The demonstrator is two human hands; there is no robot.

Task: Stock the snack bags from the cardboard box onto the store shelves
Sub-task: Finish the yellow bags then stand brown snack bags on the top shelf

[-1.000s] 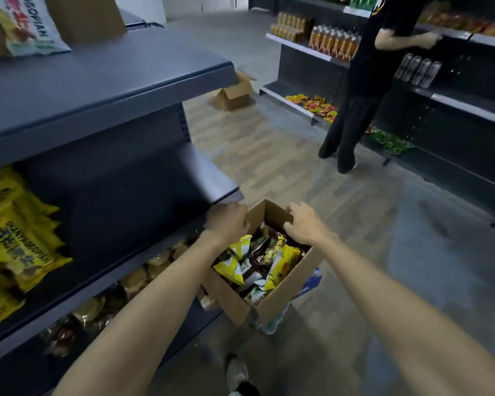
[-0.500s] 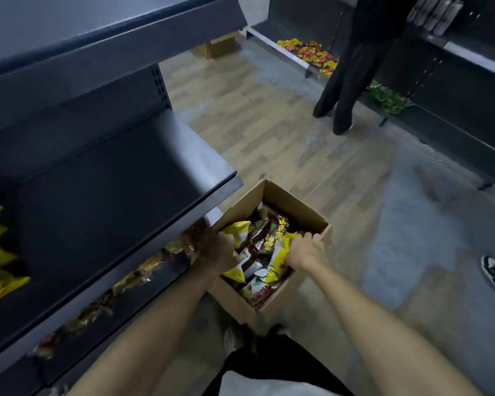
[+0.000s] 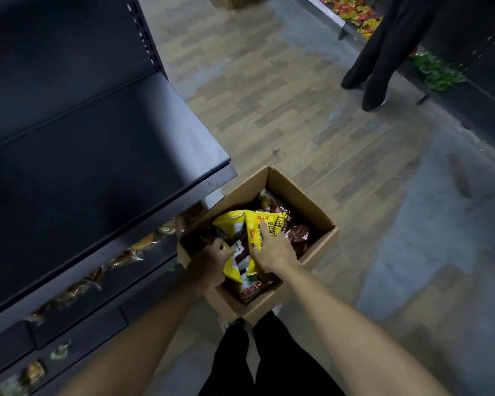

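Jutting out on the far left, a dark shelf (image 3: 103,178) is hanging over a lower tier where wrapped snacks (image 3: 117,261) are lying in a row. Just right of its edge, the box (image 3: 306,195) is sitting open on the floor (image 3: 312,115), full of yellow and brown bags. The left hand (image 3: 209,262) is reaching into the box's near-left corner, its fingers curling down onto a yellow bag (image 3: 231,270); whether they are pinching it, I cannot tell. Beside it, the right hand (image 3: 272,250) is lying on another yellow bag (image 3: 259,227), fingers spread and nearly straight across its face. Brown bags (image 3: 297,238) are lying just beyond those fingertips. Far right, another person's legs (image 3: 383,52) are standing by a second shelf.
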